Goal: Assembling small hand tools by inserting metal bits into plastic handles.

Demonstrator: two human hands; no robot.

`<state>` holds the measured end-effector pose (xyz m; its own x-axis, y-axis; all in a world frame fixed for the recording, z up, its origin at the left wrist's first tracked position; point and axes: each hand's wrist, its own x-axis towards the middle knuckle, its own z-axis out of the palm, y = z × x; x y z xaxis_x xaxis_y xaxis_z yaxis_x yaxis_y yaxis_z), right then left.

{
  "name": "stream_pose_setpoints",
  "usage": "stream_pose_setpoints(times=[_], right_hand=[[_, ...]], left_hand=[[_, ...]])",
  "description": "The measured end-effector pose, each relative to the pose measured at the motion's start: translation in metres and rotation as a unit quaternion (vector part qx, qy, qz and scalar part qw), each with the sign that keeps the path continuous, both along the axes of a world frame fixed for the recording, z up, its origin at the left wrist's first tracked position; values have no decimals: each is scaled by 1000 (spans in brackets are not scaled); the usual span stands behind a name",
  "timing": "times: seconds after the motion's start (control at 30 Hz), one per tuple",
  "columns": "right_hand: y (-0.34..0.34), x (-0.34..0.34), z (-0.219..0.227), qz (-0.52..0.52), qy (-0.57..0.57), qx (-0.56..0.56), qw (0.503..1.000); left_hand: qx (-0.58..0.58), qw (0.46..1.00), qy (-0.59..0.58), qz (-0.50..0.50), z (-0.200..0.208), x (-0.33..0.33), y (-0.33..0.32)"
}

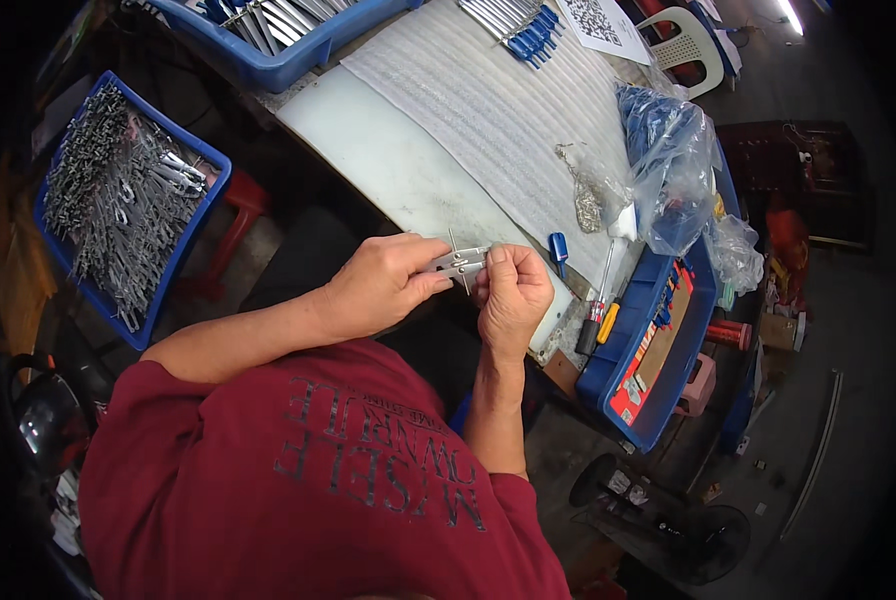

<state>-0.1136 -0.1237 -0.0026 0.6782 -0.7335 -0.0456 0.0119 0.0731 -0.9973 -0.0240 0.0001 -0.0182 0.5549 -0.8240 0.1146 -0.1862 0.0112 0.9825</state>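
Worktable [368,150] edge slants past both hands; most room to move is ahead of L hand [378,285].
L hand pinches one end of a small metal part [460,262], R hand [513,300] the other; part sits btwn them, near table edge. White tabletop strip, then foam sheet [508,150], ahead of them. Tighter to R of R hand: blue-handled piece [559,248] just beside, then screwdriver [593,315], yellow-handled tool [608,322] & blue bin [603,375]. Blue crate [213,155] w/ metal pcs [123,200] well apart, L of L hand, red stool [243,205] btwn.
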Motion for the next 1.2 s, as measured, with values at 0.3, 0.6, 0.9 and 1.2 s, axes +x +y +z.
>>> stream_pose_setpoints(times=[0.3, 0.6, 0.9, 1.2], right_hand=[[10, 3, -4, -46, -32, 17, 998], [16, -8, -5, 34, -16, 16, 999], [19, -6, -6, 82, 11, 21, 996], [23, -6, -14, 75, -13, 40, 996]], left_hand=[[-5, 945, -323, 57, 5, -1, 1], [1, 920, -387, 52, 5, 6, 3], [2, 917, -396, 54, 3, 6, 3], [-10, 906, -418, 69, 1, 4, 2]])
